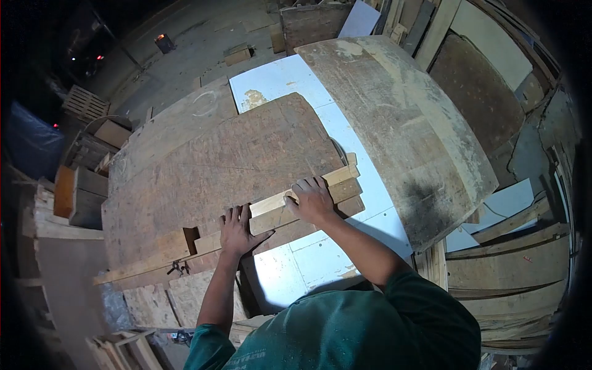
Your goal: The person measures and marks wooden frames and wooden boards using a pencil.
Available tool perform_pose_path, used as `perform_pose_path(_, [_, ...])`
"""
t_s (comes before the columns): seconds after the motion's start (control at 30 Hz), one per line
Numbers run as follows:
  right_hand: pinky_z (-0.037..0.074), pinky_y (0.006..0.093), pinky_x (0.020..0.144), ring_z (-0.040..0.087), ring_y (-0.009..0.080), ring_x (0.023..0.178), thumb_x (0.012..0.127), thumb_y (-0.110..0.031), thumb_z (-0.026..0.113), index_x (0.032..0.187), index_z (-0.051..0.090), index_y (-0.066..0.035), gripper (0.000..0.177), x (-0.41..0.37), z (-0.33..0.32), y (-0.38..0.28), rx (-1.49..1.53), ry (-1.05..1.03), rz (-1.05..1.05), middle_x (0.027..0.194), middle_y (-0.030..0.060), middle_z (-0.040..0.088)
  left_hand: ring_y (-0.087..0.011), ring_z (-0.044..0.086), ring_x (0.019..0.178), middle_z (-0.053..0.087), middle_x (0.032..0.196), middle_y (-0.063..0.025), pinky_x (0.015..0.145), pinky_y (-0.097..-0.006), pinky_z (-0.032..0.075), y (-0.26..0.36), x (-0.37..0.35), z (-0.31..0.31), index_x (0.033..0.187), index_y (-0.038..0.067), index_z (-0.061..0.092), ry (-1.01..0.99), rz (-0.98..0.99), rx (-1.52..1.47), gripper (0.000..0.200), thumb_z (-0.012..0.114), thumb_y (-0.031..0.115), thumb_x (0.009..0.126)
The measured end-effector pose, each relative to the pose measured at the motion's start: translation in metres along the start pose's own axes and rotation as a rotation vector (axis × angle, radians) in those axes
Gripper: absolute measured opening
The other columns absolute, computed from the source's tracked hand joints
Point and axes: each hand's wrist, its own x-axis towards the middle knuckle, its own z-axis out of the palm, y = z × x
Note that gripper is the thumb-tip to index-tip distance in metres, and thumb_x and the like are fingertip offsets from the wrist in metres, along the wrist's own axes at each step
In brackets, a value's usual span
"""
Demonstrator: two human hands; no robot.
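Two pale wooden strips lie side by side, slanting across a worn brown plywood board (246, 148). My left hand (237, 234) presses on the strips with its fingers over the far edge and its thumb spread along the near wooden strip (274, 217). Farther right, my right hand (312, 200) grips the far wooden strip (340, 176), its fingers bent over the top. A longer thin batten (142, 264) runs on toward the lower left. Near it sits a small black object (179, 267), perhaps a clamp. The undersides of the strips are hidden.
White panels (382, 228) show between the boards. A large worn plywood sheet (401, 123) covers the right side. Stacked planks (512, 277) stand at the far right. A wooden box (89, 191) is at the left, and a pallet (86, 102) lies beyond on the ground.
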Motion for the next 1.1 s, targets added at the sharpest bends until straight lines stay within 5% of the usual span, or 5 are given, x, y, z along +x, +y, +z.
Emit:
perform_pose_path(0.6, [0.031, 0.045, 0.101, 0.051, 0.0275, 0.107, 0.084, -0.038, 0.059, 0.099, 0.065, -0.006, 0.036, 0.014, 0.012, 0.005, -0.029, 0.03, -0.019, 0.103, 0.0117, 0.06, -0.0313, 0.046, 0.115, 0.051, 0.12, -0.0158, 0.095, -0.0467, 0.035, -0.002, 0.008, -0.002, 0.133, 0.004, 0.045, 0.104, 0.03, -0.01, 0.104, 0.065, 0.075, 0.06])
perform_pose_path(0.9, [0.033, 0.0457, 0.1, 0.05, 0.0288, 0.108, 0.085, -0.038, 0.058, 0.098, 0.065, -0.006, 0.035, -0.005, 0.007, 0.006, 0.01, 0.045, -0.015, 0.106, 0.0127, 0.059, -0.0336, 0.043, 0.117, 0.049, 0.118, -0.0155, 0.096, -0.0498, 0.035, 0.01, -0.012, -0.001, 0.123, 0.007, 0.046, 0.117, 0.008, -0.036, 0.092, 0.068, 0.072, 0.061])
perform_pose_path(1.1, [0.033, 0.0457, 0.099, 0.05, 0.0292, 0.108, 0.085, -0.034, 0.059, 0.099, 0.064, -0.006, 0.031, -0.065, -0.019, -0.008, 0.014, -0.005, -0.001, 0.105, 0.0126, 0.059, -0.0373, 0.04, 0.123, 0.047, 0.128, -0.0204, 0.099, -0.0552, 0.032, 0.029, -0.069, 0.006, 0.134, 0.004, 0.043, 0.053, 0.009, -0.037, 0.103, 0.064, 0.075, 0.063])
